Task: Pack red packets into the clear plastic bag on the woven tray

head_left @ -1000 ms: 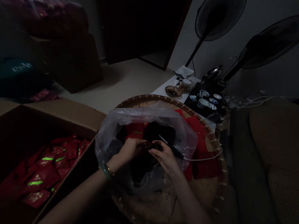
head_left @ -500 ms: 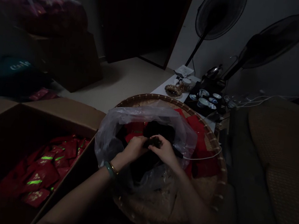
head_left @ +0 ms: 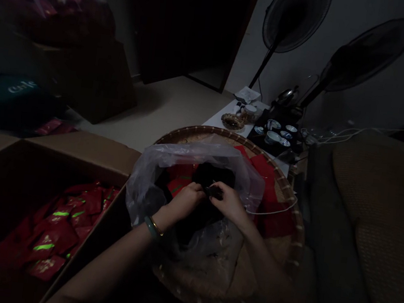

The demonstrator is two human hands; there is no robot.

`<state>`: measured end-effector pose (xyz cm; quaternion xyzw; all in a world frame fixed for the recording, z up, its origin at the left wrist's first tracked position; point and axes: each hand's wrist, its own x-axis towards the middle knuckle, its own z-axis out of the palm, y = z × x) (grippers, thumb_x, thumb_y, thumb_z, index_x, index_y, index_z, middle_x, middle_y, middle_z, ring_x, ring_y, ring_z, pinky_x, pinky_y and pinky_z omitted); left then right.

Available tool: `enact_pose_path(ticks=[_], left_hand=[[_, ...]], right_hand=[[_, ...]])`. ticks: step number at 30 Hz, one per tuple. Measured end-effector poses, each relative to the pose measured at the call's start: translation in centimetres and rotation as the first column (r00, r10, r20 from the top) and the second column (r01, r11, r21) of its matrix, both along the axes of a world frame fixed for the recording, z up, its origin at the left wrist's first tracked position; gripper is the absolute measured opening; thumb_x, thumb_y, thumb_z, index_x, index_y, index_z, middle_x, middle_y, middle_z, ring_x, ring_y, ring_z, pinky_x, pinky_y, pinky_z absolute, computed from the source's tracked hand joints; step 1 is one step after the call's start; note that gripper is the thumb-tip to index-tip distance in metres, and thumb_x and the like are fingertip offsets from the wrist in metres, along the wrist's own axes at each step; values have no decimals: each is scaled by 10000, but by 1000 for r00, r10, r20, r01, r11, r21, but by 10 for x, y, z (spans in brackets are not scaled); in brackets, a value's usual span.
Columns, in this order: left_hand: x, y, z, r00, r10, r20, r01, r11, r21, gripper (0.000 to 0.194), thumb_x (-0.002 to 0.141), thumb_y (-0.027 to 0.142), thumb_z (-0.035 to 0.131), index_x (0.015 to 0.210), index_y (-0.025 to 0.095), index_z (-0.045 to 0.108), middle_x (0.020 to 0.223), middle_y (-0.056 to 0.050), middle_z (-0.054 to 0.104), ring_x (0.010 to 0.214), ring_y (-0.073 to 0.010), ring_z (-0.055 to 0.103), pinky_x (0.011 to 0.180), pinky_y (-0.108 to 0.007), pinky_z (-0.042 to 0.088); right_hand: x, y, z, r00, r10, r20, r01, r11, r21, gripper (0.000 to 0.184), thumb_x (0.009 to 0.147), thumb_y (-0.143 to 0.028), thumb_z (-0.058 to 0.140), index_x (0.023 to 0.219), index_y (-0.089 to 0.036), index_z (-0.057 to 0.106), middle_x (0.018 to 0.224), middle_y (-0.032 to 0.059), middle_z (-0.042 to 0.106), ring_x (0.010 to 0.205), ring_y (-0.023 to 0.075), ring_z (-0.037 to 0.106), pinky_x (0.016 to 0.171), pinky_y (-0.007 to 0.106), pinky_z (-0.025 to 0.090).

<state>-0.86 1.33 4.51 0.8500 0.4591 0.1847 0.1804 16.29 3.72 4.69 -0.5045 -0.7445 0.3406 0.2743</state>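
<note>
My right hand (head_left: 231,204) pinches a dark, leafy-looking clump (head_left: 214,192) over the mouth of a clear plastic bag (head_left: 253,177). Close beside it, my left hand (head_left: 186,201) has its fingers curled together at the clump's left side; what they grip is hidden. Dark loose material (head_left: 193,226) fills much of the bag, too dim to name, along with red packets (head_left: 179,174). The bag lies on a round woven bamboo tray (head_left: 296,240). More red packets (head_left: 268,178) and a white cord (head_left: 271,212) are on the tray's right side.
An open cardboard box (head_left: 81,150) with several red packets (head_left: 57,232) stands at the left. Behind the tray, a low table (head_left: 216,119) holds small cups (head_left: 272,137) and a brown dish (head_left: 232,121). Two standing fans (head_left: 295,21) are at the back; a woven-covered seat (head_left: 390,231) is at right.
My hands have drawn slightly apart, the left a little lower. The clump now shows mainly at my right fingertips, and less of it is visible. The whole view has shifted slightly.
</note>
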Motion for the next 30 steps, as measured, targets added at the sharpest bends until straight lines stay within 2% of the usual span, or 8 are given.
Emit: enact_pose_path(ticks=[6,10,13,16,22,27,30], left_hand=[[-3,-4,11,994,-62,-90,76,985,155,121,820,145,527,879,145,633,889,-64,604,868,-184,495,732,-275,457],[-6,-7,19,987,-107,-118,127,975,185,97,813,167,550,861,145,631,912,-65,614,874,-190,480,729,-276,455],[-7,-9,16,986,-130,-104,149,969,198,105,822,180,543,868,154,634,946,-65,622,872,-183,476,720,-269,450],[-6,-10,12,984,-140,-112,163,958,237,111,827,193,538,857,159,639,953,-60,632,894,-192,464,721,-277,439],[-6,-10,8,979,-151,-138,187,935,301,123,834,214,534,833,169,648,917,-49,649,894,-197,455,737,-306,405],[-5,-11,8,980,-130,-150,172,932,319,129,833,250,542,864,192,652,901,-45,650,896,-198,449,717,-312,383],[-3,-12,7,979,-138,-149,181,926,332,150,845,254,523,910,200,648,921,-48,646,906,-194,446,722,-314,379]], right_hand=[[1,-4,10,999,40,25,-40,999,2,334,630,-133,563,958,-195,546,897,24,633,850,171,603,737,282,457],[2,-5,15,998,64,24,-64,998,-8,361,624,-159,593,974,-195,517,884,20,623,830,166,605,707,271,462],[3,-6,18,989,130,66,-128,991,-29,290,635,-151,582,918,-196,538,857,6,621,787,157,601,686,265,457],[4,-6,20,982,162,100,-160,987,-34,306,623,-130,581,920,-189,538,877,13,611,793,157,588,681,263,450],[6,-6,21,983,138,119,-138,990,-5,283,605,-130,599,868,-188,512,872,16,574,776,148,564,648,245,446],[6,-8,24,969,190,155,-177,980,-94,208,687,-139,546,887,-199,547,767,-15,602,642,123,566,578,227,423],[3,-9,25,952,180,248,-171,984,-56,210,701,-115,539,890,-201,567,780,-3,617,708,141,586,644,251,431]])
